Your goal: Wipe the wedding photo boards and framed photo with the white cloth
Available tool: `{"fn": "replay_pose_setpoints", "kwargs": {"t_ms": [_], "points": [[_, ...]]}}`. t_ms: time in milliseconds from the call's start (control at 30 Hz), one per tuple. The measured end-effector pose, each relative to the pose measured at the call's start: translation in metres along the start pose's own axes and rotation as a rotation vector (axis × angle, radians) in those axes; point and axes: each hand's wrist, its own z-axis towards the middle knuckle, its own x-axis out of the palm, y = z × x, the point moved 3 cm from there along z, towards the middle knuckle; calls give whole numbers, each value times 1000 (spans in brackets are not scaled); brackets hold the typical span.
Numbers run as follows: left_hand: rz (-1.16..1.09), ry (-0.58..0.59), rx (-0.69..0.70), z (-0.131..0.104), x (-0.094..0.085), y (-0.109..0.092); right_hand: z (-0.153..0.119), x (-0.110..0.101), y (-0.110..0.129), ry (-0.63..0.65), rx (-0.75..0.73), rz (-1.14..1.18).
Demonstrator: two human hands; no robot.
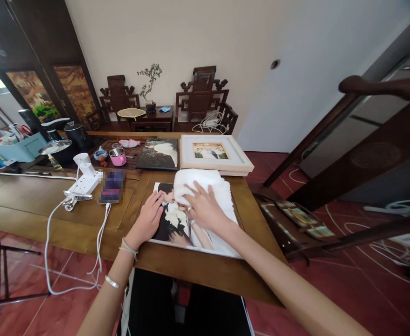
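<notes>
A large photo print (177, 220) of people in dark and white clothes lies flat near the front edge of the wooden table (260, 233). My left hand (150, 217) rests on the photo's left side, its fingers stretched out. Over the upper right of the photo is a white cloth (222, 191), which covers part of the picture. My right hand (205, 205) presses flat on this cloth with its fingers spread. Its palm hides some of the cloth and the photo beneath.
Behind the photo lie a white framed picture (210, 151) and a dark picture panel (158, 154). To the left are a phone (112, 186) on a cable, a white power strip (84, 183), a pink cup (117, 157) and a black kettle (75, 135). A wooden chair (358, 158) stands at right.
</notes>
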Motion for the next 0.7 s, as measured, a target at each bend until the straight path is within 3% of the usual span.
{"fn": "replay_pose_setpoints", "kwargs": {"t_ms": [100, 200, 333, 467, 700], "points": [[1, -9, -1, 0, 0, 1, -23, 6, 27, 41, -32, 18], [9, 3, -22, 1, 0, -1, -68, 6, 52, 51, -110, 99], [17, 18, -36, 2, -1, -4, -118, -2, 62, -30, -224, 184], [17, 23, -29, 1, -2, -5, -115, -5, 27, -50, -196, 154], [20, 25, -30, 1, -3, -6, -45, 0, -63, -73, -15, 37]]}}
